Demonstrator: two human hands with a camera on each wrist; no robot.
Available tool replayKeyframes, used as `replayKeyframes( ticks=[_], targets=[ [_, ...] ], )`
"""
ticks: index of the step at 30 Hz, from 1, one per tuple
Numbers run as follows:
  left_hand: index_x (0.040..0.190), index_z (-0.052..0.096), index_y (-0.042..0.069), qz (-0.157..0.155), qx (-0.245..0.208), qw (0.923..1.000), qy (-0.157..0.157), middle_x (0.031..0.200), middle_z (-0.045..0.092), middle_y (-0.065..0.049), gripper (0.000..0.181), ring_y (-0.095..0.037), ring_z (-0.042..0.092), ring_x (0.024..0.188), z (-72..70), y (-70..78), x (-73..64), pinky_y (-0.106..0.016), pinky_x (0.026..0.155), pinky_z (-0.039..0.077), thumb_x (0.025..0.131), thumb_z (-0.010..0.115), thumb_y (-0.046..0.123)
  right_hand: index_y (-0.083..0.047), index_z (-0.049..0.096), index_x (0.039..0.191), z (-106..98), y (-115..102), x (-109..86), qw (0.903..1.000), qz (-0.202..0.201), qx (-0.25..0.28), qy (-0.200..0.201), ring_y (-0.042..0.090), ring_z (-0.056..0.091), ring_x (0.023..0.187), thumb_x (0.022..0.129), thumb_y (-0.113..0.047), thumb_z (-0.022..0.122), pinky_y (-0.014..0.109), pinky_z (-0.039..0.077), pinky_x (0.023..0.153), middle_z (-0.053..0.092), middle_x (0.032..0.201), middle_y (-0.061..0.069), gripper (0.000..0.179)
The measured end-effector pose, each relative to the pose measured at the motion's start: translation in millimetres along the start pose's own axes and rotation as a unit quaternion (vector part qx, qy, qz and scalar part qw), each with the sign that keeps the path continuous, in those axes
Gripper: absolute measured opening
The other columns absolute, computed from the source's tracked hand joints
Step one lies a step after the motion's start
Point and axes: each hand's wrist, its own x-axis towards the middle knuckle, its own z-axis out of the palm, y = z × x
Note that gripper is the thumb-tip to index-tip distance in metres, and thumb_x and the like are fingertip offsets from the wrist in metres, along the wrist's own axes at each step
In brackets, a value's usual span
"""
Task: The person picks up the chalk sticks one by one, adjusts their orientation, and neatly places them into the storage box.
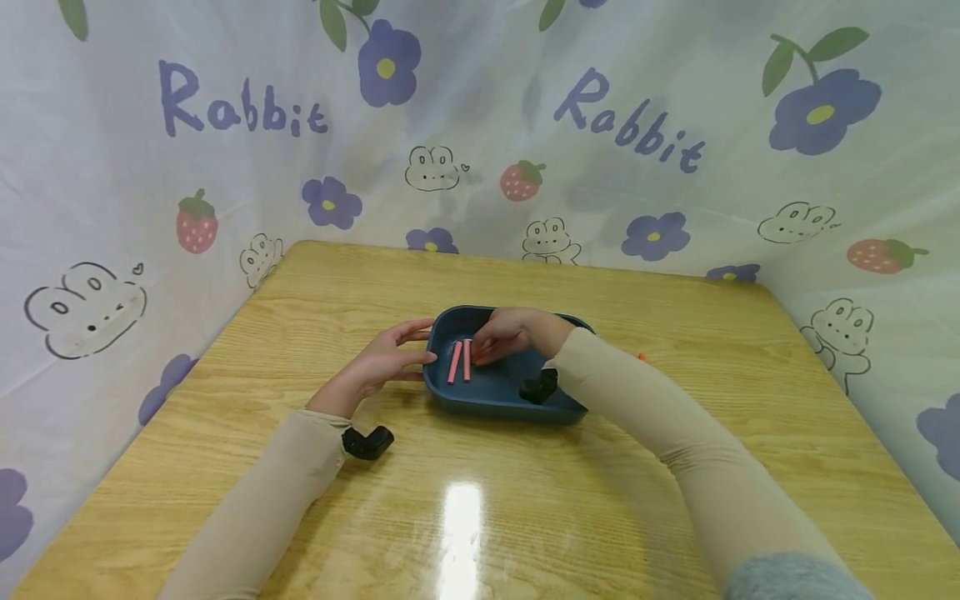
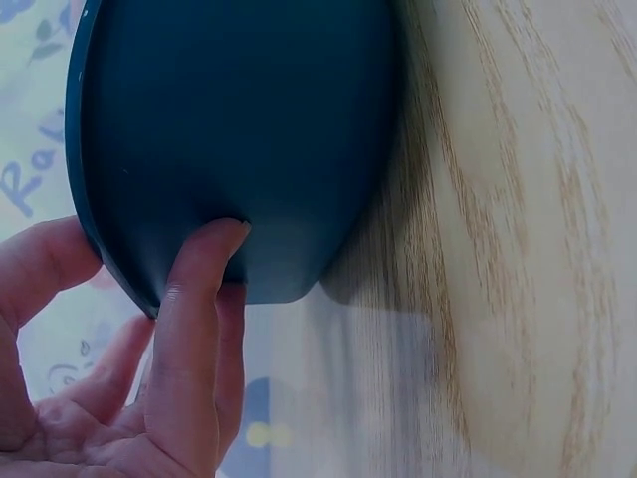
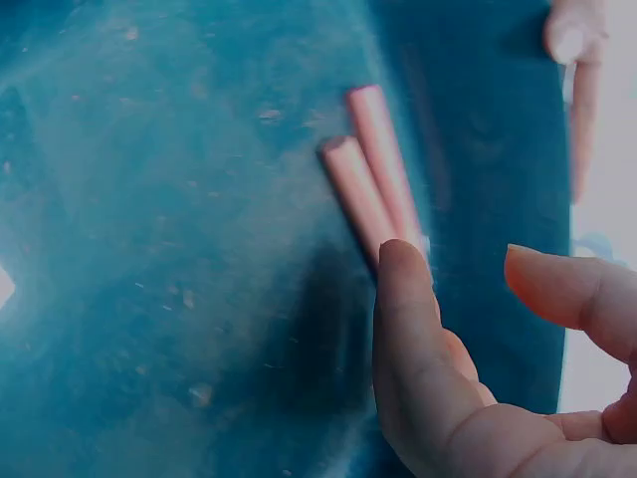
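Observation:
A dark blue basin (image 1: 487, 408) stands on the wooden table. Inside it, near its left end, lie two pink chalk-like sticks (image 1: 454, 363), side by side and slightly angled to each other. My left hand (image 1: 378, 362) is at the basin's left end, with its spread fingers (image 2: 204, 254) touching the outer wall and rim. My right hand (image 1: 513, 329) reaches down into the basin beside the sticks. In the right wrist view, one fingertip (image 3: 401, 261) overlaps the lower ends of the pink sticks (image 3: 368, 169), while the thumb and fingers stand apart.
A small orange thing (image 1: 642, 357) shows on the table (image 1: 450, 467) beyond my right forearm. Black wrist devices (image 1: 367, 442) sit at both cuffs; the right one overlaps the basin in the head view. A printed curtain (image 1: 480, 108) hangs behind the table.

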Motion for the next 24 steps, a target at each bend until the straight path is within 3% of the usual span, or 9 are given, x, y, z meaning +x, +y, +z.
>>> replayKeyframes(
  ticks=[7,12,24],
  targets=[
    [0.146,0.031,0.013,0.000,-0.003,1.0000,0.000,0.143,0.031,-0.018,0.064,-0.034,0.055,0.109,0.2,0.4,1.9,-0.040,0.078,0.054,0.089,0.060,0.002,0.010,0.023,0.142,-11.0,-2.1,-16.0,0.9966,-0.043,0.056,-0.044,0.035,0.036,0.128,0.096,0.004,0.041,0.039,0.037,0.102,0.032,0.140,0.028,0.050],
    [0.146,0.031,0.012,-0.003,-0.001,1.0000,0.002,0.144,0.030,-0.018,0.065,-0.033,0.055,0.109,0.6,0.1,2.6,-0.041,0.079,0.054,0.089,0.060,0.002,0.009,0.021,0.143,-22.6,-0.3,-27.9,0.9929,-0.072,0.077,-0.057,0.035,0.030,0.132,0.099,0.000,0.038,0.039,0.034,0.105,0.025,0.144,0.028,0.048],
    [0.146,0.030,0.012,-0.006,-0.002,1.0000,0.000,0.145,0.028,-0.019,0.065,-0.037,0.054,0.110,0.7,0.2,2.6,-0.040,0.079,0.054,0.089,0.060,0.002,0.008,0.015,0.145,-52.9,14.3,-60.3,0.9865,-0.136,0.069,-0.058,0.039,0.025,0.133,0.099,-0.003,0.037,0.040,0.033,0.105,0.019,0.146,0.029,0.052]
  ],
)
